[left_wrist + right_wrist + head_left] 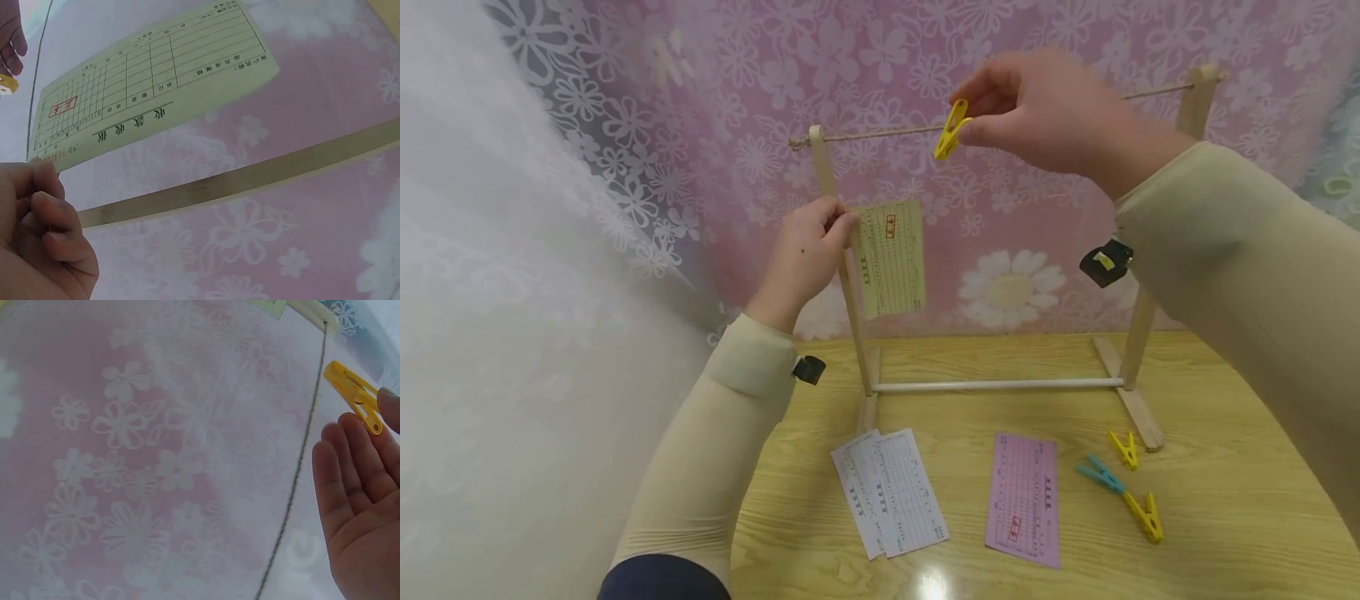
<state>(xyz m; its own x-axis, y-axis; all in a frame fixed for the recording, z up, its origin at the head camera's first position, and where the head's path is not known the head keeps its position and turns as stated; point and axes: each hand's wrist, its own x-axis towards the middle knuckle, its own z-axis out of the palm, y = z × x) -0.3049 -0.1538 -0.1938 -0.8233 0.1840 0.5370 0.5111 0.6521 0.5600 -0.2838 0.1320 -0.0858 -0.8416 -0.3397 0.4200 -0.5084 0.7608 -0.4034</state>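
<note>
My left hand (808, 250) pinches the upper left corner of a yellow-green receipt slip (892, 260), which hangs beside the left post, below the rope. The slip bears printed lines and a red stamp, seen large in the left wrist view. Up near the rope (887, 134), my right hand (1037, 112) pinches a yellow clothespin (951, 132) between thumb and fingers. In the right wrist view the clothespin (354, 394) points its jaw end toward the rope, with the slip's edge at the top.
A wooden rack (1133, 333) with a white lower bar (1000, 386) stands on the wood-grain table (955, 467). Two overlapping white slips (910, 492) and a pink slip (1022, 500) lie in front. To their right are yellow clothespins (1124, 450) and a blue clothespin (1102, 475).
</note>
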